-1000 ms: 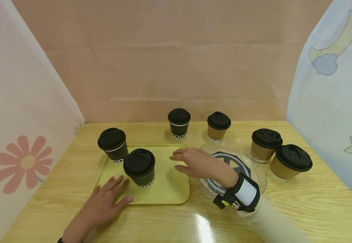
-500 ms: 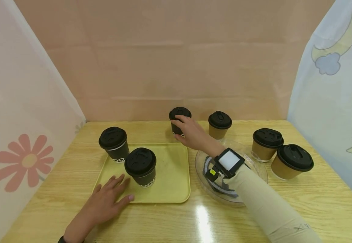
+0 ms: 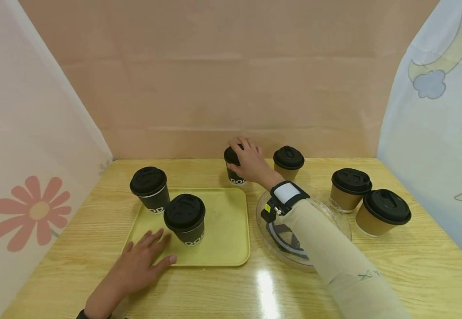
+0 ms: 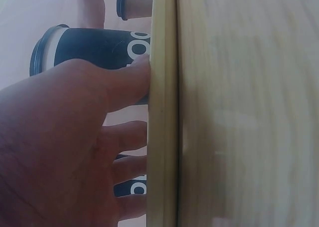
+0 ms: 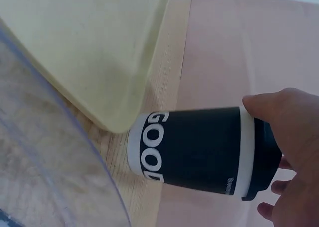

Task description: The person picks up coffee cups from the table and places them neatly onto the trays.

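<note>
My right hand (image 3: pixel 252 164) grips a black lidded paper coffee cup (image 5: pixel 199 149) up by its lid at the back of the table. In the right wrist view the thumb lies on the white rim under the lid, and the fingers curl round the far side. The cup stands upright, "GOOD" printed near its base. My left hand (image 3: pixel 137 268) rests with spread fingers on the front left of a yellow tray (image 3: pixel 227 226). On that tray stand two more black coffee cups, one in front (image 3: pixel 184 219) and one at the back left (image 3: pixel 149 189).
A clear round plate (image 3: pixel 340 230) with a dark patterned centre sits right of the tray, partly under my right forearm. Brown lidded cups stand beyond it: one at the back (image 3: pixel 288 164) and two at the right, one (image 3: pixel 350 190) behind the other (image 3: pixel 382 212).
My right hand has moved from above the tray to the back and taken hold of the black coffee cup, which has shifted slightly. The left hand has stayed in place.
</note>
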### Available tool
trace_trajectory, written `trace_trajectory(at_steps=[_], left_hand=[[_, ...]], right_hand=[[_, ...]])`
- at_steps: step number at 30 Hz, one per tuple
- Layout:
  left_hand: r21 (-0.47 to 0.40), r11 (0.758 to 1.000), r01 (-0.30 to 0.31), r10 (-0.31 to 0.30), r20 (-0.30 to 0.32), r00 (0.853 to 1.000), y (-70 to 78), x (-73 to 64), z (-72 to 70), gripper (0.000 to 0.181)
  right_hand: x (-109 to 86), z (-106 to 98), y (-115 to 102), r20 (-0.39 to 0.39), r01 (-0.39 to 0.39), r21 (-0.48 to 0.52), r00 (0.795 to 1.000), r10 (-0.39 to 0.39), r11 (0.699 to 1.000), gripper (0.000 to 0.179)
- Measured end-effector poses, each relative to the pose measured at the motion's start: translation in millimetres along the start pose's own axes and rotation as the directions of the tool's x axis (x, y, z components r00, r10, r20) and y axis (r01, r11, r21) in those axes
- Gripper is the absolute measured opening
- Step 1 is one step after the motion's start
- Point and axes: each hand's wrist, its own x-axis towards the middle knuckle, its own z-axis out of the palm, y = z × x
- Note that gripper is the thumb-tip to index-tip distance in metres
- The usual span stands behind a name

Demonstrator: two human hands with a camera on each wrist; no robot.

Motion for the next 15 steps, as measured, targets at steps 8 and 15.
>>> trace_trajectory(at_steps=[8,15], left_hand=[[0.0,1.0,0.002,-0.002,-0.004,1.0,0.8,-2.4,-2.0,0.061],[-0.01,1.0,0.012,-0.012,0.01,1.0,0.3,-3.3,-2.1,0.062]], right_hand=[[9.7,3.9,5.7,0.04,-0.02,0.011,0.999,0.019,1.0,0.071],[11.0,9.9,5.6,0.073,-0.003,0.015,0.997,0.002,1.0,0.069]])
